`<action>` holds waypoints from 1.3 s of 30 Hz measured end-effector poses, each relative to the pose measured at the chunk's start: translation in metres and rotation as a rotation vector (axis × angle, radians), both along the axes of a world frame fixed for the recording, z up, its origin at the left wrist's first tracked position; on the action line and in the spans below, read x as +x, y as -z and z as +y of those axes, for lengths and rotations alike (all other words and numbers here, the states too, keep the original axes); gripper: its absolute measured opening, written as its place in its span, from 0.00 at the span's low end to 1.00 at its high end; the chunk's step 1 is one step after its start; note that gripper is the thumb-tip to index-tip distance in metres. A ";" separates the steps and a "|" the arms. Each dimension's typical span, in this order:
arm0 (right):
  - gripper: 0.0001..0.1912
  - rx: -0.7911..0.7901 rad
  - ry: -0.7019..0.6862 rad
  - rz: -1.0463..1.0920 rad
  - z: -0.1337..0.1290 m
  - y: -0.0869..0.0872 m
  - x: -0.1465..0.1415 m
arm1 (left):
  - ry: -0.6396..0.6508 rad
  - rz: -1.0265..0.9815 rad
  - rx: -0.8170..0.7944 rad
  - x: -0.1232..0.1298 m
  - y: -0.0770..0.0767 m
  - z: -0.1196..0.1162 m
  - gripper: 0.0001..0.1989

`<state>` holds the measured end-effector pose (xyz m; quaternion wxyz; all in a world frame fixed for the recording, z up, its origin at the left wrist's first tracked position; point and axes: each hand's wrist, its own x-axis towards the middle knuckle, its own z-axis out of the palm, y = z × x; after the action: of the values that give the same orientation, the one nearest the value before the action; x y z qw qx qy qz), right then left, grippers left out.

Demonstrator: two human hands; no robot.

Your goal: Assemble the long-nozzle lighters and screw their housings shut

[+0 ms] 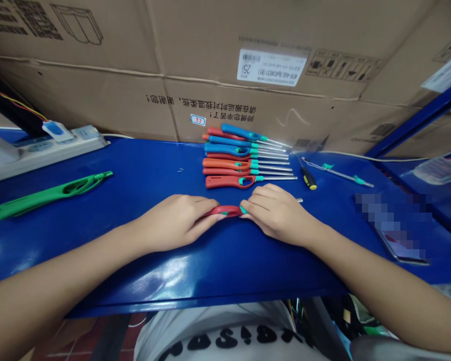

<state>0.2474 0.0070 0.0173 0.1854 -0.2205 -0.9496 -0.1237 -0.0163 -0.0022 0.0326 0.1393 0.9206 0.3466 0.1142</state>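
While the left hand (175, 223) and right hand (278, 215) meet at the middle of the bench, their fingers (214, 213) curl around a red lighter (225, 210), grasping it from either end. Its teal trigger (242, 210) shows between them, and its metal nozzle (298, 200) pokes past the right hand towards 3 o'clock. An even, level hold from both sides suits so slim a piece. A tight row of red and blue lighters (244, 158) lies close by at 12 o'clock, so there is little room that way. A green lighter shell (52, 194) sits at 9, a screwdriver (308, 178) at 1, and a phone (402, 245) at 3. Open blue bench (210, 265) spreads on both sides, its near edge (210, 301) beneath the forearms at 6.
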 end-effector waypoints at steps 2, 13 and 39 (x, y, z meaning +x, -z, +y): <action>0.13 0.031 -0.015 0.004 -0.001 0.000 0.001 | -0.001 -0.088 -0.133 0.001 -0.004 0.001 0.21; 0.13 -0.060 -0.014 -0.010 -0.006 0.003 -0.004 | 0.021 0.074 0.094 0.000 0.001 -0.003 0.22; 0.13 -0.233 0.927 -0.118 0.042 -0.032 0.084 | -0.063 0.130 0.122 -0.007 0.004 0.008 0.15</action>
<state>0.3317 0.0490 0.0489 0.0303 -0.6326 -0.7676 -0.0983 -0.0229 0.0053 0.0290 0.0563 0.9215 0.3760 0.0795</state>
